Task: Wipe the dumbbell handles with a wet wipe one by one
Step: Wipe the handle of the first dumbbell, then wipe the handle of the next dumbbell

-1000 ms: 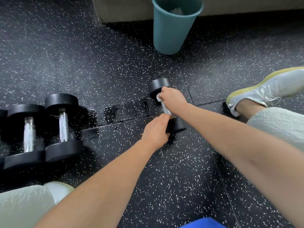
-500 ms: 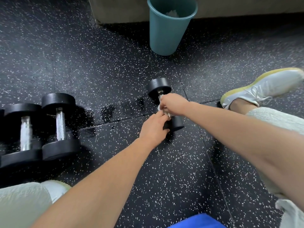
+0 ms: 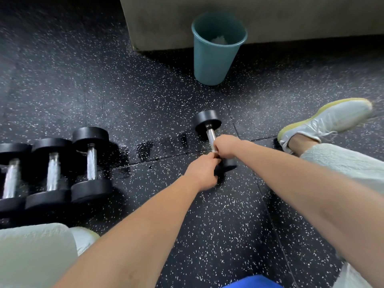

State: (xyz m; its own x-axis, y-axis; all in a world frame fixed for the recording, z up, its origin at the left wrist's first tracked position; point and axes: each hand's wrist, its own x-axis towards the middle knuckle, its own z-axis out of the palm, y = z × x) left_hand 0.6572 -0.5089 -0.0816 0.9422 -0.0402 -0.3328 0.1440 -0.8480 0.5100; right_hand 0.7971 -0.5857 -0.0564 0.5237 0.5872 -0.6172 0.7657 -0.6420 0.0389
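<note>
On the speckled floor ahead of us lies the dumbbell; our right hand curls round the near part of its chrome handle, and our left hand clasps the dumbbell's near head.

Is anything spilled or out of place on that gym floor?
Yes: dark, glossy patches on the speckled floor, between the three dumbbells at the left and the single dumbbell near the middle. They look like wet marks, perhaps a spill. Nothing else stands out.
</note>
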